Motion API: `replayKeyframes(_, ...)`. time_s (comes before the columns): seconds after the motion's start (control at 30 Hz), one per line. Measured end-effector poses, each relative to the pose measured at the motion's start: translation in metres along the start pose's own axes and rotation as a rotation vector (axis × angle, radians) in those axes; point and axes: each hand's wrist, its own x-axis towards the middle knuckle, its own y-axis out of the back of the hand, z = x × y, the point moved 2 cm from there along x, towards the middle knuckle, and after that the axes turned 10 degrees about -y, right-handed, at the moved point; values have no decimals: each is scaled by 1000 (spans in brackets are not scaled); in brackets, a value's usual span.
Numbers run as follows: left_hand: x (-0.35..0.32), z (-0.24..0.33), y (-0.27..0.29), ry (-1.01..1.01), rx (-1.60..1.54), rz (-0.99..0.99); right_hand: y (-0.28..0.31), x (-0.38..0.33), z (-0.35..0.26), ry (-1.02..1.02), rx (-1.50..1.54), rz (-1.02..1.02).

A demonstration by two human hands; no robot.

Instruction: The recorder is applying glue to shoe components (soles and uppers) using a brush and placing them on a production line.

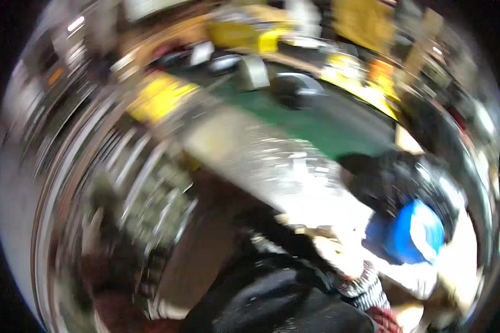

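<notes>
Motion smears much of the view. My right hand (341, 251), coming out of a black-and-white knitted cuff (366, 286), is at the near right edge of a long pale work surface (244, 147). Glare washes out its fingers, so their grip cannot be made out. At the lower left, what appears to be my left hand (97, 222) is a dark blur at the end of a dark red sleeve (116, 302). It is beside a rack of pale bars (144, 172); its fingers are smeared. A shiny black apron or garment (266, 294) covers my front.
Beyond the pale surface lies a green tabletop (300, 119) with a dark rounded object (297, 89) and a white roll-like piece (254, 72). A yellow item (161, 95) is at the far left end. A black plastic bag (411, 180) and a blue container (414, 233) stand at right.
</notes>
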Motion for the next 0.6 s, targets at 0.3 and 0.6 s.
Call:
replayKeyframes(0.3,49,41,-132,92,-893,-457,71,-19,69,477,-935,572)
replayKeyframes(0.6,-36,101,-213,168,-1113,-805,91,-42,71,448,-674,537)
